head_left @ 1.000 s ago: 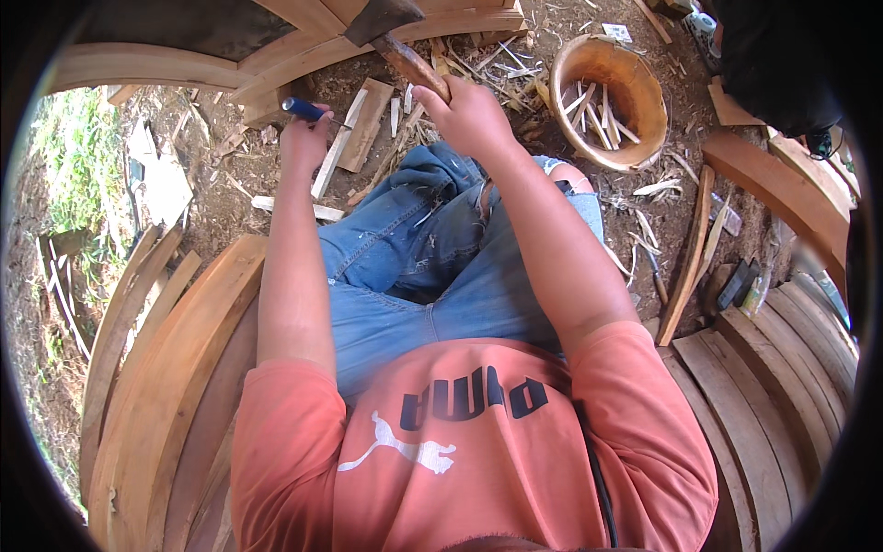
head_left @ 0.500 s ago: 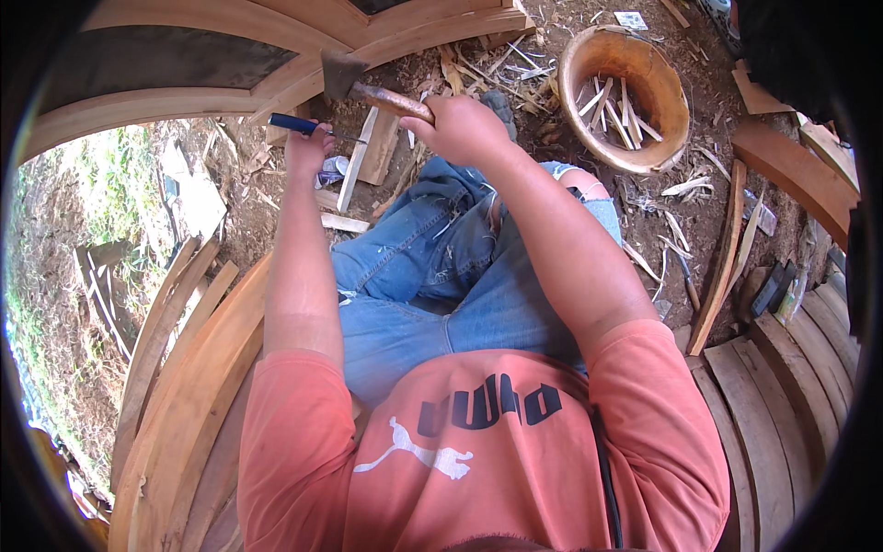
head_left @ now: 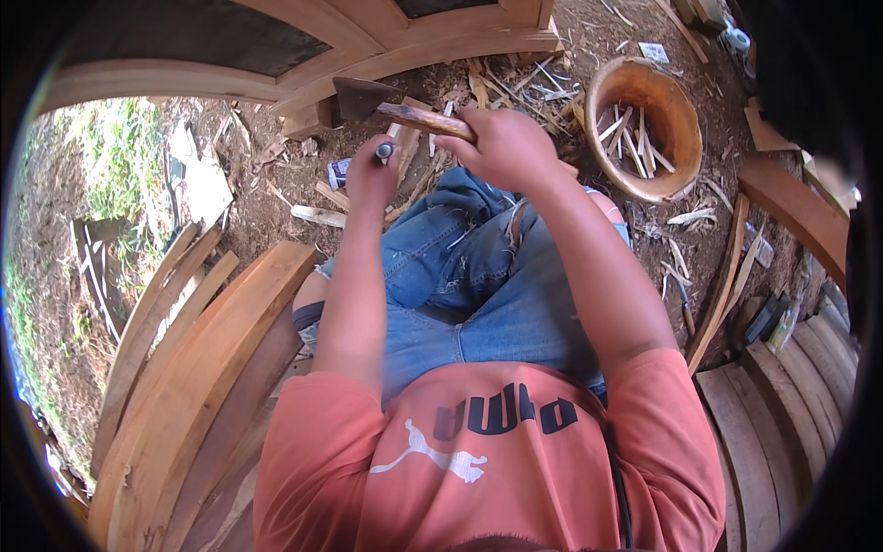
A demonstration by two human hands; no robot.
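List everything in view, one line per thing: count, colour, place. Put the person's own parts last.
Hatchet: one, dark metal head, wooden handle, held in the right hand, top centre.
Chisel-like tool: one, metal end with a blue handle, upright in the left fist.
Bowl: one, orange-brown, upper right on the ground, holding pale wood slivers.
Curved planks: several, light brown, stacked at lower left.
Curved boards: several, brown-grey, lower right.
Curved wooden frame: one, light brown, across the top.
Wood chips: many, pale, scattered on the dirt.
Grass patch: green, upper left.
Left hand: closed on the chisel-like tool.
Right hand: closed on the hatchet handle.
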